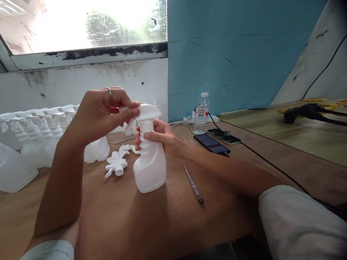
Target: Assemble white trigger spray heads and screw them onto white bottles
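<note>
A white spray bottle stands upright on the brown table in front of me, its trigger sprayer head seated on the neck. My left hand, with a ring on one finger, comes over from the left and pinches the nozzle end of that head between thumb and fingers. Wrapped round the bottle's neck from the right is my right hand, thumb in front. Some fingers of the right hand are hidden behind the bottle. Loose white sprayer parts lie to the left of the bottle.
Several white spray bottles stand in a row at back left; another white bottle lies nearer. Right of my work are a screwdriver, two phones with a black cable, and a clear water bottle.
</note>
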`<state>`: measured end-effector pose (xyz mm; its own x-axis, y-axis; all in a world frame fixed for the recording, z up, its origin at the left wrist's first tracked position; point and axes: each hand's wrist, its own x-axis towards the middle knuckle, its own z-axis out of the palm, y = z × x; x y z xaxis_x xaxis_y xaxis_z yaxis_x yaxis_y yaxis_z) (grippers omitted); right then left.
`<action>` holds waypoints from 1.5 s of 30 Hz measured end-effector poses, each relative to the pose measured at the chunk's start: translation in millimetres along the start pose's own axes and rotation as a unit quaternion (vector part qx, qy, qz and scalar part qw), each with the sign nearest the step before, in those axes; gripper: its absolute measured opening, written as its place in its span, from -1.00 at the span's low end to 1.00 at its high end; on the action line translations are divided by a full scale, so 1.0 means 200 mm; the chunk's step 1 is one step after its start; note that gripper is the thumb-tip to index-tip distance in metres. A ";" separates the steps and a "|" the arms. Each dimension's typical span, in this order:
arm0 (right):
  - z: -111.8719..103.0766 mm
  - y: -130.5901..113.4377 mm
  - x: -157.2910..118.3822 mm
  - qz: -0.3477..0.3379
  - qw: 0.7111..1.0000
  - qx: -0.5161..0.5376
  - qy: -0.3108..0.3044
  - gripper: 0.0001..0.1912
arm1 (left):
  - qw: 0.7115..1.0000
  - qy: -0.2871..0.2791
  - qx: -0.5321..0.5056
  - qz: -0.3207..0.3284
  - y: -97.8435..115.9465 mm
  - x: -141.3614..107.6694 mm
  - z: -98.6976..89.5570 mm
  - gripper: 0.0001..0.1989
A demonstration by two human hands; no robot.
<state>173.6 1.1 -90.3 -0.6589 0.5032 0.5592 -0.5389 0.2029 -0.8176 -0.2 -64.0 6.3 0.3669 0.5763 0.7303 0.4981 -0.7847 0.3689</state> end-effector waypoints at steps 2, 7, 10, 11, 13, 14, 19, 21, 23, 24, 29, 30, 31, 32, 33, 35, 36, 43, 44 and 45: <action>0.01 0.01 0.00 -0.001 1.000 0.022 0.005 -0.59 | 1.000 -0.003 0.000 -0.001 -0.01 0.00 0.00 -0.87; 0.04 -0.01 0.01 0.011 0.998 0.013 0.052 -0.59 | 1.000 -0.004 0.009 -0.003 -0.03 0.01 0.00 -0.86; 0.05 -0.01 0.01 0.005 0.998 0.009 0.069 -0.59 | 1.000 -0.010 0.011 -0.010 -0.03 0.01 0.00 -0.85; 0.06 -0.01 0.01 0.007 0.998 0.014 0.065 -0.60 | 1.000 -0.013 0.011 -0.014 -0.03 0.01 0.00 -0.84; 0.07 -0.02 0.01 0.013 0.998 0.009 0.068 -0.59 | 1.000 -0.014 0.010 -0.019 -0.05 0.02 0.00 -0.82; 0.07 -0.02 0.01 0.013 0.997 -0.003 0.076 -0.59 | 1.000 -0.017 0.009 -0.023 -0.05 0.02 0.00 -0.81; 0.08 -0.01 0.00 -0.001 0.997 0.003 0.077 -0.61 | 0.999 -0.029 0.010 -0.033 -0.08 0.03 0.00 -0.78; 0.08 -0.01 0.00 -0.012 0.996 -0.006 0.083 -0.61 | 0.999 -0.032 0.009 -0.034 -0.08 0.03 0.00 -0.77; 0.08 0.00 0.00 -0.028 0.996 -0.017 0.086 -0.62 | 0.999 -0.032 0.011 -0.035 -0.08 0.02 -0.01 -0.77; 0.08 0.01 -0.01 -0.033 0.996 -0.012 0.080 -0.63 | 0.999 -0.031 0.013 -0.035 -0.07 0.02 -0.01 -0.77; 0.08 0.01 -0.01 -0.043 0.995 -0.020 0.086 -0.70 | 0.999 -0.025 0.017 -0.031 -0.06 0.01 0.00 -0.77; 0.08 0.01 -0.01 -0.041 0.995 -0.027 0.092 -0.69 | 0.999 -0.024 0.019 -0.031 -0.06 0.01 0.00 -0.77; 0.08 0.01 -0.01 -0.036 0.995 -0.026 0.089 -0.67 | 0.999 -0.024 0.021 -0.032 -0.05 0.02 -0.01 -0.77; 0.07 0.01 -0.01 -0.030 0.996 -0.016 0.079 -0.66 | 0.999 -0.023 0.022 -0.032 -0.05 0.02 -0.01 -0.78; 0.07 0.01 -0.01 -0.025 0.998 -0.003 0.066 -0.65 | 0.999 -0.022 0.020 -0.032 -0.05 0.02 -0.01 -0.78; 0.06 0.01 -0.01 -0.024 0.998 0.016 0.047 -0.68 | 0.999 -0.021 0.009 -0.027 -0.05 0.01 -0.01 -0.79; 0.06 0.01 -0.01 -0.027 0.998 0.015 0.046 -0.71 | 1.000 -0.020 0.003 -0.024 -0.05 0.01 0.00 -0.80; 0.07 0.01 0.00 -0.028 0.997 -0.014 0.071 -0.73 | 0.999 -0.024 0.028 -0.034 -0.07 0.02 0.00 -0.75; 0.06 0.00 0.00 -0.012 0.998 -0.011 0.060 -0.72 | 0.998 -0.033 0.029 -0.038 -0.08 0.02 -0.01 -0.75; 0.05 -0.01 0.01 0.006 0.999 -0.011 0.048 -0.71 | 0.998 -0.048 0.029 -0.042 -0.09 0.02 -0.03 -0.75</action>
<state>168.4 -6.1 -86.6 -0.6108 0.5836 0.5351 -0.5194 0.2147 -0.8271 -11.5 -49.1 6.4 0.3934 0.6607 0.6393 0.5742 -0.7197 0.3904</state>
